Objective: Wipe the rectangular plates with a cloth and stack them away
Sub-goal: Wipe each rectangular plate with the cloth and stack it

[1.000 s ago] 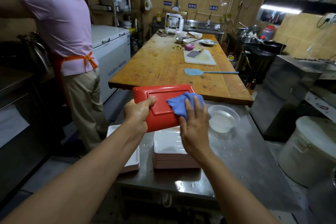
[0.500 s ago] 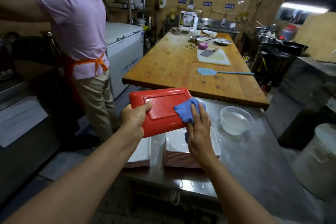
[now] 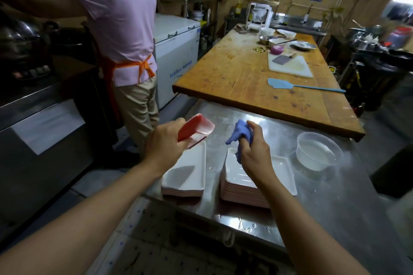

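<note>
- L hand (image 3: pixel 164 144) grips a red plate (image 3: pixel 194 128) by its near end, tilted on edge over the left stack (image 3: pixel 185 171) at the counter (image 3: pixel 279 131) front; plate looks motion-blurred.
- R hand (image 3: pixel 252 148) grips the blue cloth (image 3: pixel 240 135), bunched, just above the right stack (image 3: pixel 257 179); cloth is apart from the plate.
- Judged step: plate wiped, about to go onto the left stack.
- Risk 1: grip is at one end only; if the plate is wet it could slip and drop onto the stack, chipping edges.
- Risk 2: left stack sits near the counter's front-left edge; a hard or off-centre set-down could nudge it over.
- Risk 3: drops of water lie on the counter by the stacks, so a stack may slide when bumped.
- Risk 4: clear tub (image 3: pixel 318 150) of liquid stands right of the right stack; a wide R-arm swing could tip it.
- Risk 5: a person in an apron (image 3: pixel 125 35) works close by on the left; an elbow clash is possible w/ a held plate.
</note>
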